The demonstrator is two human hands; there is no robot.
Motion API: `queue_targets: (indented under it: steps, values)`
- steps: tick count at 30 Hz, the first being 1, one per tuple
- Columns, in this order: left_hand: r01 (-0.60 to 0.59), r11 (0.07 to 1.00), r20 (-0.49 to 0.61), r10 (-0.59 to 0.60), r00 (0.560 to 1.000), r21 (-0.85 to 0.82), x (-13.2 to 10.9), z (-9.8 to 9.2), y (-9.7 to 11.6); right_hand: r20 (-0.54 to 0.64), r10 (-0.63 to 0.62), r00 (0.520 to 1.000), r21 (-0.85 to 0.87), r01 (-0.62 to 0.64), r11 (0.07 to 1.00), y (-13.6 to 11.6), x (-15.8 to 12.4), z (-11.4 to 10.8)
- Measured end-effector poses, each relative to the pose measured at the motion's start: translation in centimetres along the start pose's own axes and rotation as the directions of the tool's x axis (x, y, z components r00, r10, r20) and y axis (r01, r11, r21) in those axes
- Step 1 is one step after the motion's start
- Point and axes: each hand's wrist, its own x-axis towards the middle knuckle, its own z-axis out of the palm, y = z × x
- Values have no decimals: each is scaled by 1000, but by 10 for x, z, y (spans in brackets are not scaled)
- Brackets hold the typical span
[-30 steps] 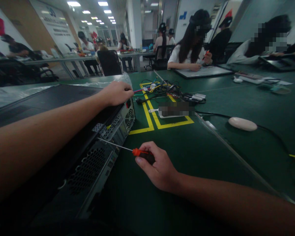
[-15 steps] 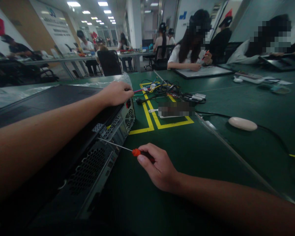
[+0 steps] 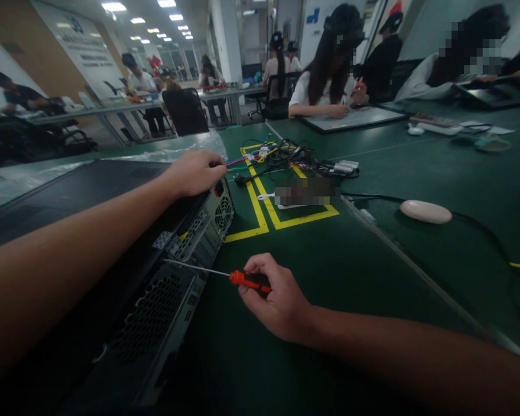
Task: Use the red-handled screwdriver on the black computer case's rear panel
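My right hand (image 3: 281, 297) is closed around the red and black handle of a screwdriver (image 3: 251, 281). The screwdriver's thin metal shaft runs left, its tip against the back panel of a black desktop computer case (image 3: 125, 173); what lies under the tip is too small to make out. The case lies on its side, with a honeycomb vent, ports and a round fan grille facing right. On its far rear edge, my left hand (image 3: 197, 173) grips with bent fingers, its fingertips partly hidden. A small perforated metal tab (image 3: 161, 240) sticks out above the screwdriver tip.
Beyond the case, tangled cables (image 3: 294, 153) lie on the green table (image 3: 372, 242), near yellow tape (image 3: 299, 222) and a blurred-out object (image 3: 307, 192). A white oval device (image 3: 426, 211) on a cord lies to the right. Clear plastic wrap (image 3: 39, 180) is behind the case. Co-workers sit across the table.
My right hand's grip has shifted, showing more of the screwdriver's handle. The shaft's tip stays at the case's back panel. My left hand stays on the case; the view has shifted slightly.
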Motion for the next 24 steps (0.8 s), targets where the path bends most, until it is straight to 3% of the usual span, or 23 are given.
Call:
queue_targets:
  steps: [24]
  values:
    - [40, 998, -39, -42, 998, -58, 2, 5, -2, -14, -77, 997, -136, 74, 988, 2, -2, 2]
